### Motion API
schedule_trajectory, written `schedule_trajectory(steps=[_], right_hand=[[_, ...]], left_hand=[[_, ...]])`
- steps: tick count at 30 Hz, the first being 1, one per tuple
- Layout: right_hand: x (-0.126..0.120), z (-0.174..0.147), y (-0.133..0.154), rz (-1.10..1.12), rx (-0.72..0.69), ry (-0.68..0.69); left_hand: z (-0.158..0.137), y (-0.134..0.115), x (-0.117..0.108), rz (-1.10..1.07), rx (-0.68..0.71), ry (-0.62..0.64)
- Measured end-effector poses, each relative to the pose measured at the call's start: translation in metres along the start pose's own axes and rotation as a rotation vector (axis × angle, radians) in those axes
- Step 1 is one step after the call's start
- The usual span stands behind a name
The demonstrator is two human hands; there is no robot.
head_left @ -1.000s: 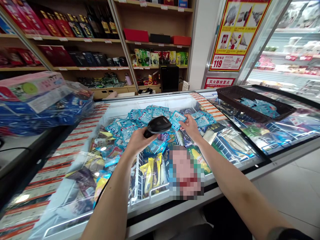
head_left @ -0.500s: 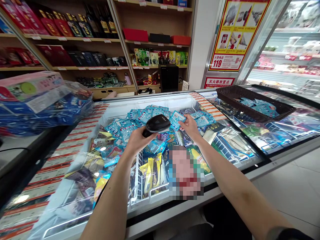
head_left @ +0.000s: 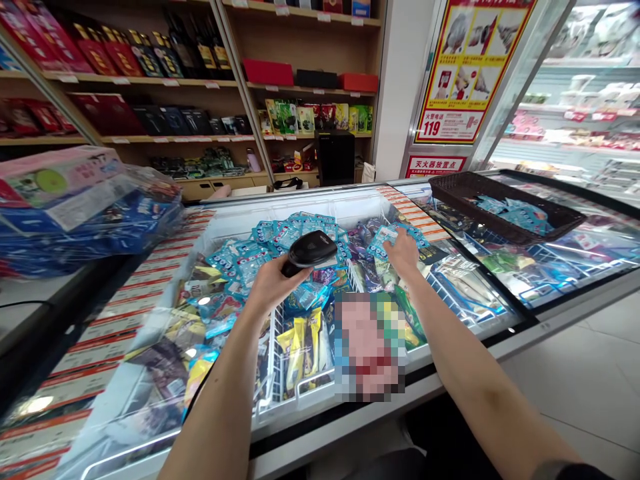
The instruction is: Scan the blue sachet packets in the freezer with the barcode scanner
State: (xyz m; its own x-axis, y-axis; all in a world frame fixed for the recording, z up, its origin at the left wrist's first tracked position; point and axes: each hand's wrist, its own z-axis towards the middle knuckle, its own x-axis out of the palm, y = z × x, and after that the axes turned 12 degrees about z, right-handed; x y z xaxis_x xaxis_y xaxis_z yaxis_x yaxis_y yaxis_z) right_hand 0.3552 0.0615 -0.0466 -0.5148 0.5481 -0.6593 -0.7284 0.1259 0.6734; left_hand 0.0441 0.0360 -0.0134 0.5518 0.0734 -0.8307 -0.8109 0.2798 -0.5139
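Observation:
My left hand is wrapped around a black handheld barcode scanner, its head pointing right above the freezer's glass top. In my right hand, a small blue packet is pinched between thumb and fingers. That hand is at the right-hand group of blue packets, partly covering them. Behind and left of the scanner spreads a larger heap of similar blue packets. Whether the pinched packet touches those under it, I cannot tell.
Ice creams in wire baskets show through the glass. A dark woven basket with blue packets stands at the right. Wrapped boxes are on the left. Shelves with bottles line the back. A pixelated patch hides the front middle.
My right hand has carried the blue packet rightward, away from the scanner, to the right-hand group. My left hand keeps the scanner nearly in place. The view has shifted slightly.

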Motion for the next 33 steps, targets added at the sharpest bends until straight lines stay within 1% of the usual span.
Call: schedule_trajectory(steps=[3,6,7,9,11,13,15,17,21,24,26,29,31,33], right_hand=[[-0.005,-0.001,-0.002,-0.119,0.009,-0.069],[0.0,-0.005,0.001,-0.16,-0.031,-0.114],[0.003,-0.007,0.002,-0.161,-0.058,-0.099],[0.01,-0.01,0.004,-0.164,-0.094,-0.006],[0.016,-0.011,0.003,-0.185,-0.077,0.124],[0.019,-0.01,0.0,-0.214,-0.03,0.204],[0.018,-0.006,-0.006,-0.24,0.019,0.217],[0.017,-0.003,-0.013,-0.266,0.053,0.193],[0.016,0.002,-0.022,-0.304,0.057,0.171],[0.016,0.001,-0.022,-0.325,0.041,0.157],[0.015,-0.003,-0.017,-0.337,-0.008,0.121],[0.015,-0.009,-0.004,-0.313,-0.168,0.056],[0.018,-0.011,0.005,-0.228,-0.288,0.041],[0.023,-0.013,0.012,-0.099,-0.387,0.074]], left_hand=[[0.0,0.001,0.001,0.0,0.001,-0.009],[0.0,0.0,0.0,0.004,-0.003,-0.009],[0.0,0.0,0.0,0.003,-0.008,-0.004],[-0.001,-0.001,-0.001,-0.002,-0.013,0.004],[-0.001,-0.002,-0.001,-0.003,-0.015,0.002],[-0.001,-0.001,-0.001,-0.005,-0.017,-0.001],[-0.001,0.0,-0.001,-0.013,-0.02,-0.001],[-0.001,0.0,-0.001,-0.016,-0.016,-0.004],[-0.001,0.001,-0.001,0.02,0.002,-0.024],[-0.001,0.002,-0.002,0.056,-0.009,-0.04],[0.0,0.004,-0.002,0.065,-0.032,-0.067],[0.002,0.01,-0.004,0.08,-0.066,-0.149],[0.003,0.013,-0.005,0.086,-0.086,-0.201],[0.004,0.016,-0.005,0.081,-0.103,-0.238]])
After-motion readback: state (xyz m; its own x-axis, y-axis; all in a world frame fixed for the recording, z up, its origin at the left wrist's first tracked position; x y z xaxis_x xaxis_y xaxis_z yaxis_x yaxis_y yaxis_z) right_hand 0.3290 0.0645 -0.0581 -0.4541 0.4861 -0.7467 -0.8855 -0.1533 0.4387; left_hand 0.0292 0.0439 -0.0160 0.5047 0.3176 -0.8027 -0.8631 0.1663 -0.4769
